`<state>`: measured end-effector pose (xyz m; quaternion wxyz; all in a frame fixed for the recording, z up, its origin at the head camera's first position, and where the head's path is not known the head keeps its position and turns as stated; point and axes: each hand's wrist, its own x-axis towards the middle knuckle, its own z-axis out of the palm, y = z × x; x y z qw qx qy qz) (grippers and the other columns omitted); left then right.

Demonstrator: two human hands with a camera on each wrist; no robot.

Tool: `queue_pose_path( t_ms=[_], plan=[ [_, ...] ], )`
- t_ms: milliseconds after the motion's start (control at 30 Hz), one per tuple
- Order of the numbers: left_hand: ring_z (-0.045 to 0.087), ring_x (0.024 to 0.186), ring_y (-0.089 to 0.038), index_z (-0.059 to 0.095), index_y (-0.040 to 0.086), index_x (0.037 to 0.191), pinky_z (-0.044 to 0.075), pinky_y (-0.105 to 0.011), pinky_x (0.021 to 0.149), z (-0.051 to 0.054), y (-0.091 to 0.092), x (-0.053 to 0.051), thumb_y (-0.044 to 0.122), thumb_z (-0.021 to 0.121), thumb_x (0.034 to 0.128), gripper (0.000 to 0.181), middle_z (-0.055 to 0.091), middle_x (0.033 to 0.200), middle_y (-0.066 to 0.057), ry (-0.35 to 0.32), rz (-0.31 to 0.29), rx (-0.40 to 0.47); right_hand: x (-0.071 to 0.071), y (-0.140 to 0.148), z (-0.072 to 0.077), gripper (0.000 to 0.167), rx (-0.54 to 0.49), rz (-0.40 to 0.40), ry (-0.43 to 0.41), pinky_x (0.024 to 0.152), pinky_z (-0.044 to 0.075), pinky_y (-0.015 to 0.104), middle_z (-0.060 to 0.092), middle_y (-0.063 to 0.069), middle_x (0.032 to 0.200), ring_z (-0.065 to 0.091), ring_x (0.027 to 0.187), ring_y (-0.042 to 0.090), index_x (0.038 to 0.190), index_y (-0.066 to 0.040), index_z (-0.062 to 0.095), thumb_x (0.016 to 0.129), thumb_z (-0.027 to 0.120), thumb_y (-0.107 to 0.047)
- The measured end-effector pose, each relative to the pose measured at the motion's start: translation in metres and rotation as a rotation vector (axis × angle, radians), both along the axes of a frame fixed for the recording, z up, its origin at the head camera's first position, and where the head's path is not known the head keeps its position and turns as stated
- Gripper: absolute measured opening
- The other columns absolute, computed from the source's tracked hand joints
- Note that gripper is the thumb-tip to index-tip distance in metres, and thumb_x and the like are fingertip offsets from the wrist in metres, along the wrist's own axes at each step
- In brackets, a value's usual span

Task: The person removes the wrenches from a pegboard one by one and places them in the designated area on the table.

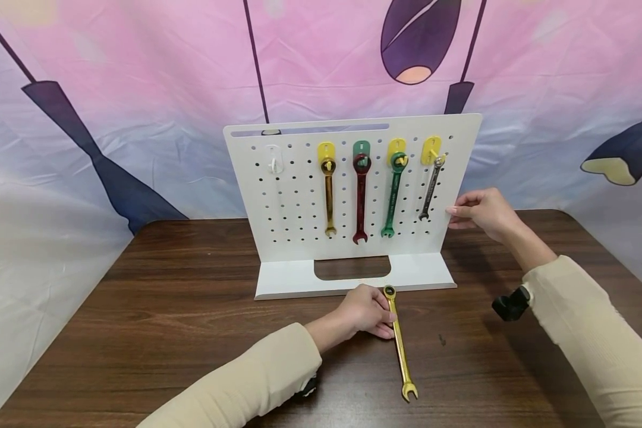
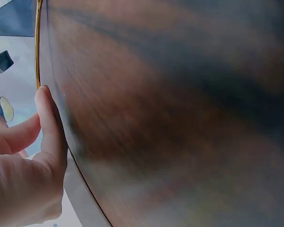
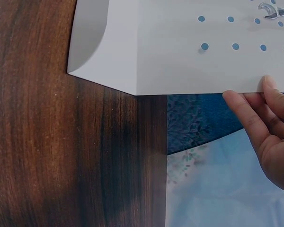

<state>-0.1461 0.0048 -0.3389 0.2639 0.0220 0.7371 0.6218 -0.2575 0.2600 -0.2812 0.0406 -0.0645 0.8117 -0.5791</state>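
In the head view my left hand (image 1: 365,311) holds a gold combination wrench (image 1: 400,345) near its ring end, which points at the pegboard. The wrench's open end points toward me, low over the table. In the left wrist view the wrench (image 2: 37,52) appears edge-on above my fingertips, and their exact grip is partly hidden. My right hand (image 1: 484,213) grips the right edge of the white pegboard stand (image 1: 305,208). The right wrist view shows the thumb on the board's front side and fingers at its edge.
On the board's hooks hang a gold wrench (image 1: 329,199), a red wrench (image 1: 361,199), a green wrench (image 1: 393,199) and a small silver wrench (image 1: 431,190). A white hook (image 1: 274,160) at the left bears nothing. Behind the brown table (image 1: 192,309) hangs a patterned cloth (image 1: 321,71).
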Motion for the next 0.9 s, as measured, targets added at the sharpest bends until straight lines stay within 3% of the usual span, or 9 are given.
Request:
queue_pose_path(
  t_ms=[367, 633, 900],
  plan=[
    [0.064, 0.064, -0.039, 0.047, -0.004, 0.072, 0.058, -0.033, 0.051, 0.0002, 0.0018, 0.0037, -0.016, 0.058, 0.0797, 0.018, 0.056, 0.061, -0.014, -0.043, 0.024, -0.044, 0.0009, -0.0002, 0.0001, 0.024, 0.005, -0.003, 0.008, 0.073, 0.057, 0.036, 0.063, 0.005, 0.076, 0.064, 0.070, 0.018, 0.097, 0.021, 0.049, 0.088, 0.057, 0.000],
    [0.065, 0.065, -0.038, 0.047, -0.003, 0.073, 0.058, -0.032, 0.051, 0.0008, 0.0015, 0.0041, -0.011, 0.059, 0.0820, 0.017, 0.055, 0.058, -0.012, -0.036, -0.003, -0.110, 0.0007, -0.0001, -0.0002, 0.021, -0.011, -0.002, 0.009, 0.072, 0.058, 0.035, 0.064, 0.005, 0.075, 0.064, 0.070, 0.018, 0.094, 0.020, 0.050, 0.088, 0.057, 0.001],
    [0.064, 0.063, -0.039, 0.048, -0.004, 0.071, 0.058, -0.033, 0.050, 0.0007, 0.0021, 0.0042, -0.014, 0.058, 0.0805, 0.017, 0.057, 0.057, -0.018, -0.040, 0.013, -0.096, 0.0006, 0.0004, -0.0003, 0.023, -0.005, -0.002, 0.000, 0.073, 0.057, 0.035, 0.063, 0.005, 0.075, 0.063, 0.071, 0.017, 0.096, 0.020, 0.050, 0.088, 0.058, -0.001]
  ],
)
